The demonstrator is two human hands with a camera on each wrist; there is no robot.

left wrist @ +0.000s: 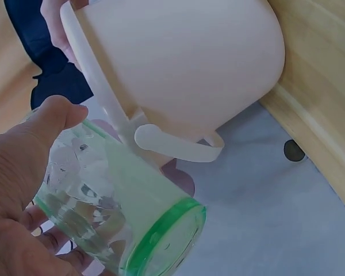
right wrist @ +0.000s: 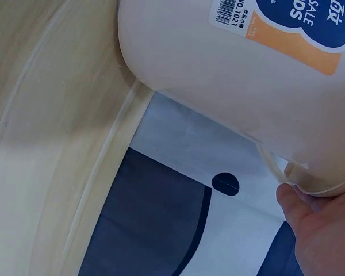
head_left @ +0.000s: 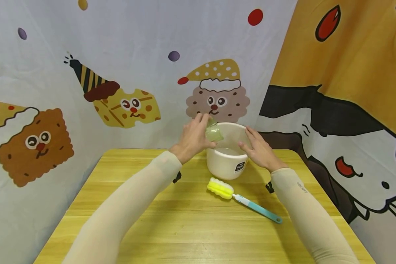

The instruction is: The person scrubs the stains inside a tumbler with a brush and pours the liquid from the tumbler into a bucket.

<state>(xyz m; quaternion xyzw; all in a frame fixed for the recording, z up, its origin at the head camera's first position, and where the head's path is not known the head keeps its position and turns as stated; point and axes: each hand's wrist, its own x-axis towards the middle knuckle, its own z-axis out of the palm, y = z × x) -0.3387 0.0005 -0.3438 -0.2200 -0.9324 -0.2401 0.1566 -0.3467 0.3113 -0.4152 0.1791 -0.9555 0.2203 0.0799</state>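
Note:
My left hand (head_left: 194,137) grips a clear green glass cup (left wrist: 126,201), thumb on one side and fingers round the other. The cup is tilted at the left rim of a cream bucket (head_left: 226,167), overlapping its opening in the head view. On the bucket's right rim rests my right hand (head_left: 259,150), fingers extended along it and thumb over the opening. A fingertip (right wrist: 287,198) of that hand is right at the rim by the handle joint. The bucket's pale handle (left wrist: 184,150) hangs down outside.
In front of the bucket lies a bottle brush (head_left: 221,189) with a yellow and white sponge head and a blue handle. All stand on a wooden table (head_left: 171,227). A cartoon-printed curtain (head_left: 138,40) hangs right behind its back edge.

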